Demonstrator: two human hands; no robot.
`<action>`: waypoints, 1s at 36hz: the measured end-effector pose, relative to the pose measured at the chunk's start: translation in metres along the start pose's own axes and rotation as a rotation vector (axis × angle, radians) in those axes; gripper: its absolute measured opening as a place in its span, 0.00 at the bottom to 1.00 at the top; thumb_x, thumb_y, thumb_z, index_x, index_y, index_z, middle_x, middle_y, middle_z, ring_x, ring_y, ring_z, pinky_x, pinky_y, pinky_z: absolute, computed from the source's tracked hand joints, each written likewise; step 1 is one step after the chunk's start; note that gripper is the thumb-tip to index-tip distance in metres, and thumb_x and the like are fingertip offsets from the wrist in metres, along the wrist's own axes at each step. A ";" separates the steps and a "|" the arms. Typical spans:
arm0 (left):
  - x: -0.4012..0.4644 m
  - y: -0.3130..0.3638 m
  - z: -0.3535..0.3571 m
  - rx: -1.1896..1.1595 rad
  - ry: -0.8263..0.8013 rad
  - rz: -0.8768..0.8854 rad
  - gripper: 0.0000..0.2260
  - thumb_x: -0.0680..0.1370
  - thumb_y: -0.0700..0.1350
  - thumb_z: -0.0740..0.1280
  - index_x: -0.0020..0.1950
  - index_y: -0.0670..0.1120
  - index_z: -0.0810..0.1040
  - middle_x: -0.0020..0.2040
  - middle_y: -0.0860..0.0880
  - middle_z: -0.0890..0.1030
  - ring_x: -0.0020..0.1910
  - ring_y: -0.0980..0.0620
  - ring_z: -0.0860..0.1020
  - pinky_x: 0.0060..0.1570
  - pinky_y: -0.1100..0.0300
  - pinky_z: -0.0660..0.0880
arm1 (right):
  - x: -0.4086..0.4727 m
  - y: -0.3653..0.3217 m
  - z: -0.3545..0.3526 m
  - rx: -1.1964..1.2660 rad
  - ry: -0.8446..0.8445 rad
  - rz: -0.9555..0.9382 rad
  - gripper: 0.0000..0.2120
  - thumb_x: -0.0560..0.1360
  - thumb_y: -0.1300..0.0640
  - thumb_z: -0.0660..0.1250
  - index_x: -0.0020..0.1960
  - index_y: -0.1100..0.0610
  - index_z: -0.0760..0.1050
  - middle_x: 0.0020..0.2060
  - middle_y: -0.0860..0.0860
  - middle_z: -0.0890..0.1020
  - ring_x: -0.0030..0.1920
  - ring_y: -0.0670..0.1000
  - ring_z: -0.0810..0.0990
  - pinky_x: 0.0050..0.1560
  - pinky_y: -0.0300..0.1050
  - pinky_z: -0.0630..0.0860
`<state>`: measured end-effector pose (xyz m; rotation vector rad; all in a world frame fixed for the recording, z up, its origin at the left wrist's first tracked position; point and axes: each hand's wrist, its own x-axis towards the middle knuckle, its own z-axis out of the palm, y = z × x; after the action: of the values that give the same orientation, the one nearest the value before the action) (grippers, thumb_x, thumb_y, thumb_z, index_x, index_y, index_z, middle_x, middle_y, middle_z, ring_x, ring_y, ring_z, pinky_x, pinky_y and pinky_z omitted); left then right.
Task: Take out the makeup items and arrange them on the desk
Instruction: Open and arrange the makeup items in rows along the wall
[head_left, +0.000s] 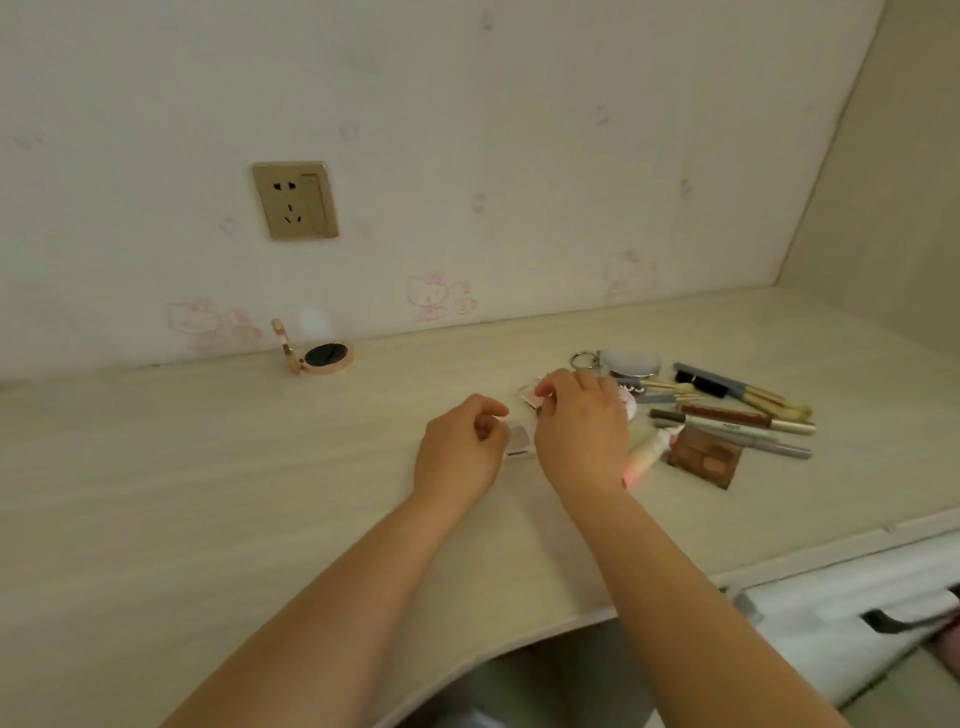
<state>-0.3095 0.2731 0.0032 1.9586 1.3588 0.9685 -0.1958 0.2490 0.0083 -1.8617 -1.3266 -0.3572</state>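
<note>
The right hand (581, 426) pinches a small pale packet (531, 393) at its fingertips, just above the worktop (260, 467); the left hand (460, 449) hangs loosely curled beside it, seemingly holding nothing. A small pinkish case (519, 440) lies between the two hands. To place the packet well, I would lower it flat into bare space left of the heap (not back onto it). The other makeup items (727, 415) lie clustered just right of the right hand, the open compact (319, 354) well apart at the wall.

Both forearms reach forward; left grip (460, 448) and right grip (582, 431) curled.
</note>
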 end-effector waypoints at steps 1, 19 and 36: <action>0.002 0.008 0.008 0.014 -0.018 0.019 0.09 0.75 0.42 0.64 0.52 0.51 0.79 0.45 0.52 0.82 0.46 0.54 0.79 0.50 0.60 0.74 | 0.003 0.011 -0.005 -0.012 0.020 0.020 0.07 0.65 0.69 0.70 0.41 0.59 0.79 0.36 0.57 0.81 0.39 0.61 0.77 0.38 0.48 0.70; 0.038 0.060 0.093 0.385 -0.152 0.087 0.23 0.75 0.53 0.66 0.69 0.50 0.70 0.66 0.47 0.70 0.65 0.48 0.70 0.61 0.56 0.66 | 0.018 0.098 -0.028 -0.275 -0.480 0.192 0.17 0.79 0.53 0.53 0.64 0.54 0.73 0.67 0.54 0.69 0.67 0.57 0.62 0.63 0.50 0.62; 0.038 0.061 0.082 0.261 -0.121 0.040 0.28 0.67 0.60 0.73 0.65 0.55 0.72 0.59 0.48 0.70 0.58 0.48 0.75 0.56 0.57 0.71 | 0.016 0.095 -0.034 -0.042 -0.382 0.120 0.21 0.78 0.58 0.56 0.70 0.54 0.67 0.67 0.53 0.69 0.68 0.57 0.61 0.67 0.49 0.58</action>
<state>-0.2009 0.2854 0.0122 2.2053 1.4410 0.7049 -0.0977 0.2224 -0.0027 -2.1055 -1.4522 0.0390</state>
